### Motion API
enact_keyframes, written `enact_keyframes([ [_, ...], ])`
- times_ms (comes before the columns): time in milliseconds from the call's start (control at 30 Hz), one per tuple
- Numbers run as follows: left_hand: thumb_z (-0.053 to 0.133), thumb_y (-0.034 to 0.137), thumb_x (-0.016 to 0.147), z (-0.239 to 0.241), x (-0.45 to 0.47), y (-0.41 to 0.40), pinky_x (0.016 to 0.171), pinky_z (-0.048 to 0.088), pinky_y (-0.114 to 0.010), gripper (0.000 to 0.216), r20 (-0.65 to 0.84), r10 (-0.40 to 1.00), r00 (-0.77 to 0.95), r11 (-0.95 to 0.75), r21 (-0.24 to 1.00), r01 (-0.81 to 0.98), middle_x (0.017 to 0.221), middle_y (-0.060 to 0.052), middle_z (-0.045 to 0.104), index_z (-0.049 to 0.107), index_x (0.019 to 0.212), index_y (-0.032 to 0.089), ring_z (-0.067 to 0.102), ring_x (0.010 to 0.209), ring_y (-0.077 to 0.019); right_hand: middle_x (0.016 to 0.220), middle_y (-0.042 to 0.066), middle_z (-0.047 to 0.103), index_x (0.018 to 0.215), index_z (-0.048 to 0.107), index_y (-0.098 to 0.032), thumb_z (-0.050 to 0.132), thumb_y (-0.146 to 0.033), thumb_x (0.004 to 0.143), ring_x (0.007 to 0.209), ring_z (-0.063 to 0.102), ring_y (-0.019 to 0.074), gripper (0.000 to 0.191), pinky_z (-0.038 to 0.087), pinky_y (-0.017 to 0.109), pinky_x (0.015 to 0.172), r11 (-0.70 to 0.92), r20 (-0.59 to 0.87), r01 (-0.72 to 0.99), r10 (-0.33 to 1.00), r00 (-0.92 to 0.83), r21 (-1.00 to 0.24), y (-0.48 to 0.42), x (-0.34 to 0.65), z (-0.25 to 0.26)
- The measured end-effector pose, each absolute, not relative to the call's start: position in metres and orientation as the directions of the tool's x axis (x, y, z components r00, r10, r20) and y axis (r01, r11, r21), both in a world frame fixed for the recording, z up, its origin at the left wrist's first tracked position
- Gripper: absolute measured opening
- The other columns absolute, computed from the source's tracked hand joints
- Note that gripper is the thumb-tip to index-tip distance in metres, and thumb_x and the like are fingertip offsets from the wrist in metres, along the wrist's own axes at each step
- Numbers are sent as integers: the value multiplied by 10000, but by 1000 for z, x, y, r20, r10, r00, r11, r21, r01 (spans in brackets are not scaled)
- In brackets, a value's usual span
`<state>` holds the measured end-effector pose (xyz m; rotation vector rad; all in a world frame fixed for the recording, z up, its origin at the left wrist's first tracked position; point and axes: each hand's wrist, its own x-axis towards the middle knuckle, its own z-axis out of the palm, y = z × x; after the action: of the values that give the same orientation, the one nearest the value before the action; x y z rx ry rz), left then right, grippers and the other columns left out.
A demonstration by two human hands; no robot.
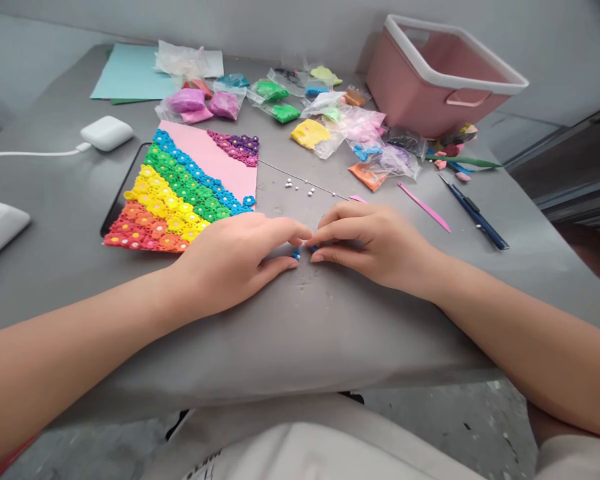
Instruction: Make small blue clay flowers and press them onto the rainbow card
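My left hand (235, 260) rests low over the grey table, thumb and forefinger closed on a small piece of blue clay (296, 254). Facing it, my right hand (375, 243) pinches a second bit of blue clay (313, 249), mostly covered by the fingertips. The fingertips of both hands nearly meet. Beside my left hand lies a pink card (193, 143) covered with diagonal bands of tiny clay flowers in red, orange, yellow, green, blue and purple. Several small white balls (310, 191) and a thin metal rod (287, 175) lie just beyond the hands.
Bags of coloured clay, among them a yellow one (310, 134), spread across the back. Behind them stands a pink bin (405, 83). A pink clay tool (425, 208) and a dark blue pen (475, 212) lie at right. A white charging case (107, 133) sits at left.
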<state>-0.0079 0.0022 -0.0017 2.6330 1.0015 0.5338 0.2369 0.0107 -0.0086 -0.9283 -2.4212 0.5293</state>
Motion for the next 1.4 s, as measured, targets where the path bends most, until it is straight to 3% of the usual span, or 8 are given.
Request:
enact_keyframes([
  [233,628,239,959,-4,-7,4,725,439,-286,247,243,673,699,-727,388,566,1056,-23,778,675,1201,218,681,837,-186,927,41,707,1040,803,-238,742,-195,871,802,646,145,184,480,252,700,654,245,492,711,-659,-575,12,239,-8],
  [400,651,215,945,-6,-8,4,726,438,-283,234,268,666,697,-736,392,552,1032,-6,784,665,1178,228,694,882,-186,927,37,717,990,800,-233,725,-203,878,767,658,140,139,488,259,674,609,196,536,747,-635,-584,12,240,-3],
  [767,632,236,954,-2,-7,3,740,446,-280,215,221,694,685,-706,397,587,1031,24,786,675,1165,230,689,840,-173,887,47,713,937,787,-207,660,-156,927,780,652,139,137,504,253,696,745,377,475,655,-655,-468,8,232,-10],
  [1400,603,266,958,-1,-7,3,768,477,-302,222,168,720,673,-673,409,617,1080,-13,789,668,1169,240,702,894,-195,866,52,723,915,785,-193,662,-158,927,752,651,130,129,506,240,667,758,405,437,637,-656,-484,6,227,-13],
])
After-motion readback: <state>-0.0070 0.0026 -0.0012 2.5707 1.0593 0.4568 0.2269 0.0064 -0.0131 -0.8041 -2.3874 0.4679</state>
